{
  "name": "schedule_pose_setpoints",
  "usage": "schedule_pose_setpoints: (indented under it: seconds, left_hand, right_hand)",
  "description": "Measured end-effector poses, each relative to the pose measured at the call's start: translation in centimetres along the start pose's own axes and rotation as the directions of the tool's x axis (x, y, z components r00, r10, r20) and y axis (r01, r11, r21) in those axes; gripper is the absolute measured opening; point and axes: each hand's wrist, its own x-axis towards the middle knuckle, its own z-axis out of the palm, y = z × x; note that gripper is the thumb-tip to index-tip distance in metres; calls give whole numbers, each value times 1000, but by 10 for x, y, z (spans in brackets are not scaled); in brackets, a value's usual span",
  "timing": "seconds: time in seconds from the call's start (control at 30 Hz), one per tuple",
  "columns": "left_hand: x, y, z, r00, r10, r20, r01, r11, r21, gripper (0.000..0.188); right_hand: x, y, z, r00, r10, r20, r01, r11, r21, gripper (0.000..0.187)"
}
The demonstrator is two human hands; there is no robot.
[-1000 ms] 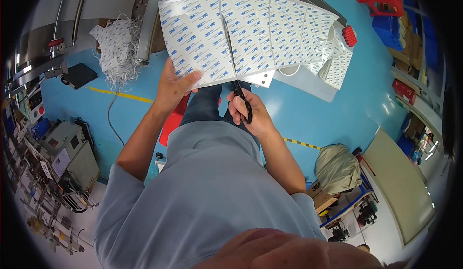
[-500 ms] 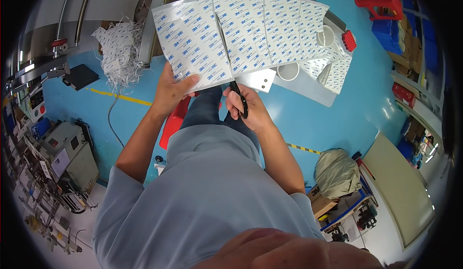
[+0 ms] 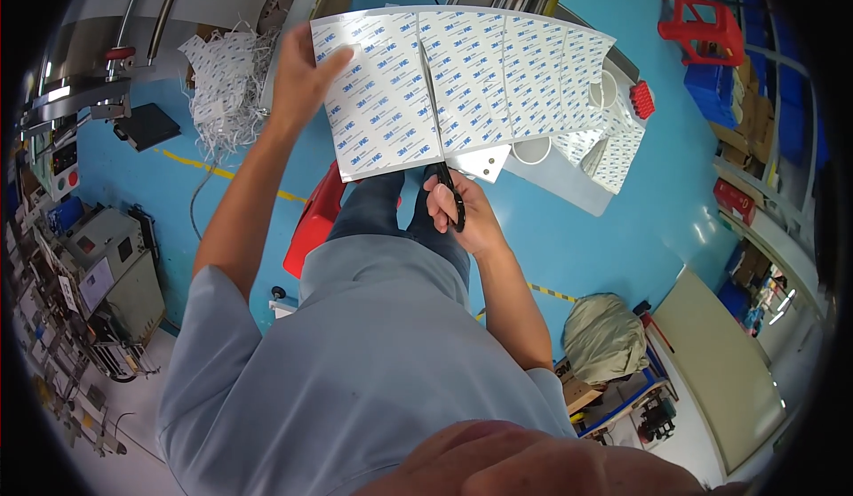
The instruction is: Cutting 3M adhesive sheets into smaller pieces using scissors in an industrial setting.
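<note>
A wide white sheet with a blue repeating print [image 3: 382, 96], likely backing paper, spreads in front of me and curves away at its far edge. My left hand [image 3: 302, 74] is at the sheet's left edge, thumb over the top face, fingers partly hidden and a little blurred. Black-handled scissors [image 3: 458, 213] sit in my right hand [image 3: 468, 212], below the near edge. Their long blade lies along a dividing line across the sheet, one blade showing on top; the other is hidden.
Paper shreds [image 3: 222, 96] hang in a heap at the left. Two white rolls [image 3: 533, 151] lie at the sheet's right, near a grey plate [image 3: 582, 189]. A red stool [image 3: 315, 220] is beneath me; another red stool [image 3: 702, 29] stands far right, by blue bins [image 3: 711, 87].
My left hand has moved from the sheet's near edge up to its left edge. In the picture, the sheet and the scissors sit slightly lower and further right.
</note>
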Motion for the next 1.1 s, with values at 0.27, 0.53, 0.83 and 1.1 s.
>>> schedule_pose_setpoints:
  seconds: [0.27, 0.53, 0.83, 1.1]
  left_hand:
    - [80, 37, 14, 860, 13, 510, -412, 608, 679, 28]
    - [97, 31, 11, 706, -168, 688, -398, 709, 582, 26]
    - [99, 29, 5, 678, -184, 712, -305, 811, 499, 26]
    - [98, 39, 1, 621, -256, 740, -295, 799, 524, 27]
  right_hand:
    - [-6, -7, 2, 999, 26, -24, -27, 999, -47, 25]
    - [-12, -14, -2, 999, 47, -27, -48, 998, -48, 19]
    - [-10, -21, -9, 996, 92, 4, -92, 994, -51, 24]
    - [-1, -28, -6, 995, 85, 49, -81, 994, -76, 28]
